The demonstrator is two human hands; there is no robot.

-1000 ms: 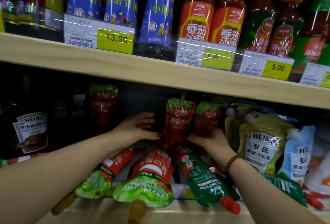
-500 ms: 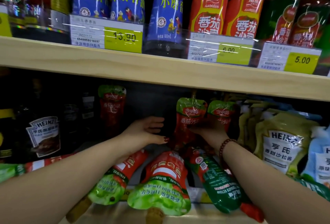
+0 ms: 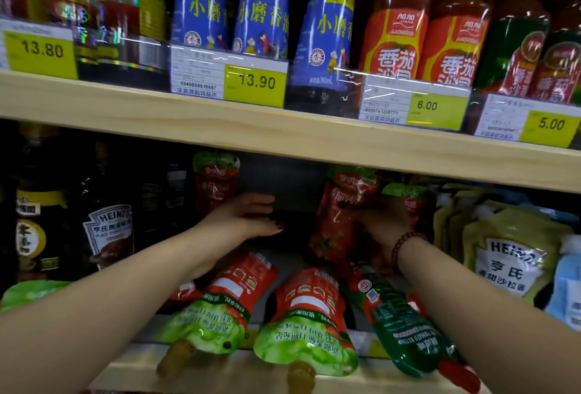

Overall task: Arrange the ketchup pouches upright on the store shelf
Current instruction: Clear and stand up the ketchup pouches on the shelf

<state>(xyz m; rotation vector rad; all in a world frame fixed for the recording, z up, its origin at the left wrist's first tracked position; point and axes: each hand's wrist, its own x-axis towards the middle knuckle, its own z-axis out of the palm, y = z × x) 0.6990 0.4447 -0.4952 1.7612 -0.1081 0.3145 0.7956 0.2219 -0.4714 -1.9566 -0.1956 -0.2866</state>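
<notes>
Both my hands reach deep into the lower shelf. My right hand (image 3: 382, 221) grips an upright red ketchup pouch (image 3: 341, 214) with a green top, and a second upright pouch (image 3: 407, 200) stands just behind it to the right. My left hand (image 3: 245, 216) is open and empty, fingers spread, in the gap left of that pouch. Another upright pouch (image 3: 215, 183) stands at the back left. Three pouches lie flat at the front with their spouts toward me: two red-and-light-green ones (image 3: 226, 305) (image 3: 309, 321) and a dark green one (image 3: 399, 327).
Dark Heinz sauce bottles (image 3: 107, 233) stand on the left of the lower shelf, yellow Heinz salad dressing pouches (image 3: 509, 255) on the right. The wooden upper shelf board (image 3: 283, 133) hangs close above my hands, carrying bottles and price tags.
The view has shifted closer and leftward. My right hand moved up onto the upright pouch and closed on it; that pouch now leans slightly. My left hand stayed open in the gap.
</notes>
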